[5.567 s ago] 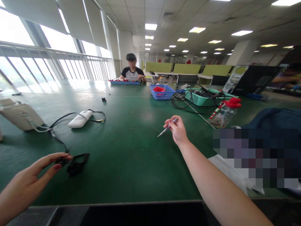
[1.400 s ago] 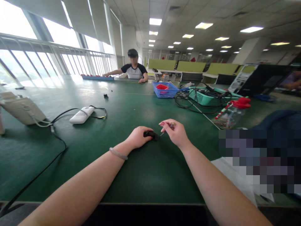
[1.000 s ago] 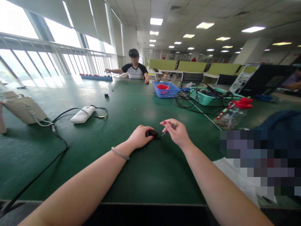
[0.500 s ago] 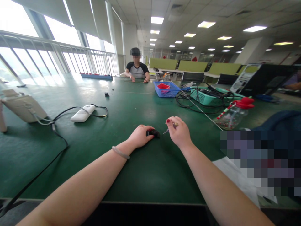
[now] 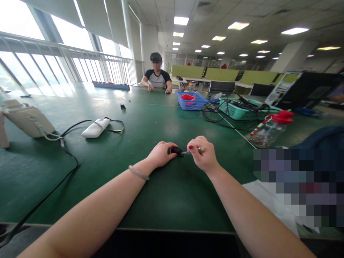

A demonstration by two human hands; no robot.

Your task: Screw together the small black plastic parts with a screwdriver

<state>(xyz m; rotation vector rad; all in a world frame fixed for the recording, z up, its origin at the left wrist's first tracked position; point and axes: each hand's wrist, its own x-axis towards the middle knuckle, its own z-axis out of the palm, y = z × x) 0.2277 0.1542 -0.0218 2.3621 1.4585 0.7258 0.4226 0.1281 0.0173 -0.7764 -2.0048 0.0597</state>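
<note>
On the green tabletop, my left hand (image 5: 160,154) pinches a small black block-shaped part (image 5: 176,151) between thumb and fingers. What exactly the part is does not show. My right hand (image 5: 202,152), just to the right, has its fingers wrapped round a small screwdriver (image 5: 203,149) with a yellowish handle. The screwdriver lies nearly level, and its thin metal shaft points left to the near right end of the black part. Whether the tip touches the part or only overlaps it in view, I cannot tell.
A white power bank (image 5: 96,128) with a black cord lies left. Beyond stand a blue basket (image 5: 192,102) and a green basket (image 5: 236,109) of cables. At right is a red-lidded bottle (image 5: 271,130). Another person (image 5: 156,75) sits across the green table (image 5: 150,200).
My right hand has turned the screwdriver from a slant to nearly level and brought its tip left to the black part. My left hand keeps its grip in place.
</note>
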